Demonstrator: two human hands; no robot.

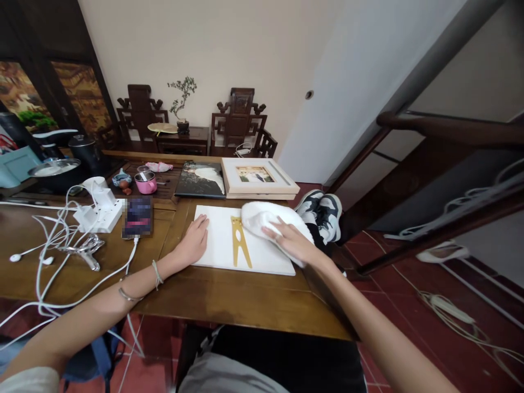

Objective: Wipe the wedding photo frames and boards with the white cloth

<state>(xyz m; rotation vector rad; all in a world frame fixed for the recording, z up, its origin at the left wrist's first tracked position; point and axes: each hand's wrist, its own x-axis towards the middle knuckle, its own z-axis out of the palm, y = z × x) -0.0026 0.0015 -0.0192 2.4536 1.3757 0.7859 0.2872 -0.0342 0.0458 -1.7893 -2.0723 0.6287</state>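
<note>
A white flat board [219, 247] lies on the wooden table, with a gold A-shaped figure [238, 238] on its face. My left hand [195, 240] rests on the board's left edge, fingers lying flat and holding nothing. A white cloth [262, 213] is bunched over the board's right part and hangs past its right side. My right hand [290, 238] grips the cloth from above, with the fingers bent into it. The cloth hides the board's upper right corner.
Behind the board lie a dark photo panel [201, 180] and a framed picture [256, 177]. A power strip [104, 213], tangled white cables, a phone [137, 217] and a pink cup [146, 183] are on the left. Sneakers [321, 210] show beyond the table's right end.
</note>
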